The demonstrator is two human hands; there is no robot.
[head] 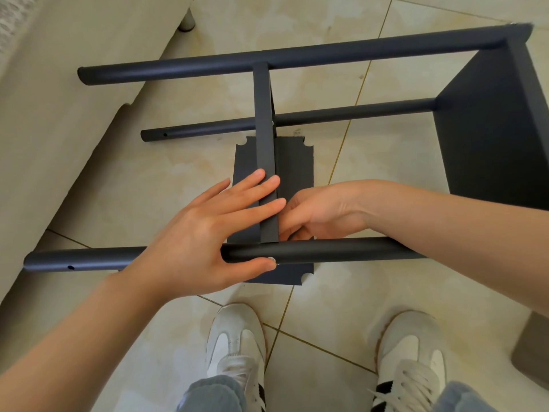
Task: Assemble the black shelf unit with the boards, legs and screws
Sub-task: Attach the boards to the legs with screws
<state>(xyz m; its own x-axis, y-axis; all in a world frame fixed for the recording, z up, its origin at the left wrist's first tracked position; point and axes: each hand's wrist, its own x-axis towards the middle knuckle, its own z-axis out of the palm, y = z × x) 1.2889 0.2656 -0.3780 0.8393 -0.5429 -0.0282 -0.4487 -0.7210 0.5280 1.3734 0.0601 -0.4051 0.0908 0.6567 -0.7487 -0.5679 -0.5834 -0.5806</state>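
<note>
Looks like a home, prob. a living rm. The floor is glossy beige marble-look tiles point(386, 162) w/ thin gold-coloured grout lines point(353, 114), a domestic finish. Along the left runs a cream upholstered piece point(74, 84), sofa or bed base, standing on a short pale round leg point(187, 20). A flat-pack black shelf unit point(490, 120) lies on its side straight on the tiles, w/ a loose board point(297, 165) flat on the floor under it. The person wears casual white sneakers point(234, 343) and light-blue jeans point(214, 394). A grey-brown boxy item point(531, 352) sits at the right edge, type unclear.
</note>
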